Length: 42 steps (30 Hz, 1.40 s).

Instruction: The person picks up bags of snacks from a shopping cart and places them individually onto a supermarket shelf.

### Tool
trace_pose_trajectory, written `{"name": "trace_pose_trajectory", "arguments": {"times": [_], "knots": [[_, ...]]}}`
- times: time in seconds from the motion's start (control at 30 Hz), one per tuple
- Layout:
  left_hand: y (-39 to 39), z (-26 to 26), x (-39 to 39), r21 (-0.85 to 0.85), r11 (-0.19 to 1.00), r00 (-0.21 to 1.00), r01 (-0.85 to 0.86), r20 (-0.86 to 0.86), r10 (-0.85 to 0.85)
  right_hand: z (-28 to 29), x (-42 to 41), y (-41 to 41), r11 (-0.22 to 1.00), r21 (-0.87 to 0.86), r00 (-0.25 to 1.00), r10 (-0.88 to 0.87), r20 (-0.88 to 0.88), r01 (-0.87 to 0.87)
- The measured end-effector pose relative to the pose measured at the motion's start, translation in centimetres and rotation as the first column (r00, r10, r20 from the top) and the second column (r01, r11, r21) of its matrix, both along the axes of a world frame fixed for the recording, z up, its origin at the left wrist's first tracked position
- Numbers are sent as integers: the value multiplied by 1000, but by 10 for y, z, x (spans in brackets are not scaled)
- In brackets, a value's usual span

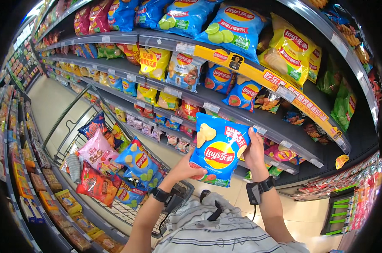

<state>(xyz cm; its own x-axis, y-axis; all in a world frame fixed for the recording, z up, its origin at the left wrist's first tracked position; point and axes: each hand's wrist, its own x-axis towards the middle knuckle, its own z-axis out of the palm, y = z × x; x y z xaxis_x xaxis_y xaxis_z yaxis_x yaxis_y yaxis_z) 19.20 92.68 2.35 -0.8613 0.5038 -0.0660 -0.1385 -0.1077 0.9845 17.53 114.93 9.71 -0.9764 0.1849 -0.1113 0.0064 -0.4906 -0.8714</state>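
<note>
A blue bag of Lay's potato chips [221,148] is held up between my two hands, its printed front towards me. My left hand [187,169] grips the lower left edge, with the thumb across the front. At the upper right edge my right hand [254,148] has hold of the bag, its fingers partly hidden behind it. Beyond the bag rises a shelf rack [257,115] with chip bags in several rows. A light-blue lime chip bag [230,30] and a yellow chip bag [287,50] stand on an upper shelf. Both wrists wear black strapped devices.
To my left stands a wire shopping cart [124,218] holding several snack bags, among them a pink bag [99,151], a red bag [97,185] and a blue Lay's bag [138,159]. Low shelves of packaged snacks [67,200] line the far left. Tiled floor [50,109] runs along the aisle.
</note>
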Motion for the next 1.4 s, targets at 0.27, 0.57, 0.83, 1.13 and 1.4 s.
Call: {"name": "trace_pose_trajectory", "arguments": {"times": [0.27, 0.57, 0.83, 1.13, 1.4], "knots": [[-2, 7, -40, -37, 999, 999, 2, -39, -3, -10, -34, 8, 998, 47, 997, 33, -69, -30], [14, 16, -138, -163, 976, 974, -145, -195, 113, -37, -80, -4, 869, 346, 924, 381, -10, -354], [38, 31, -211, -146, 951, 927, -274, -303, 221, -25, -156, 5, 861, 493, 979, 188, -84, -123], [57, 36, -275, 19, 966, 897, -259, -367, 248, -26, -204, 12, 871, 490, 938, 136, -320, 42], [56, -2, -282, 4, 939, 770, -343, -571, 284, -42, -204, 11, 907, 420, 951, 157, -268, -32]]}}
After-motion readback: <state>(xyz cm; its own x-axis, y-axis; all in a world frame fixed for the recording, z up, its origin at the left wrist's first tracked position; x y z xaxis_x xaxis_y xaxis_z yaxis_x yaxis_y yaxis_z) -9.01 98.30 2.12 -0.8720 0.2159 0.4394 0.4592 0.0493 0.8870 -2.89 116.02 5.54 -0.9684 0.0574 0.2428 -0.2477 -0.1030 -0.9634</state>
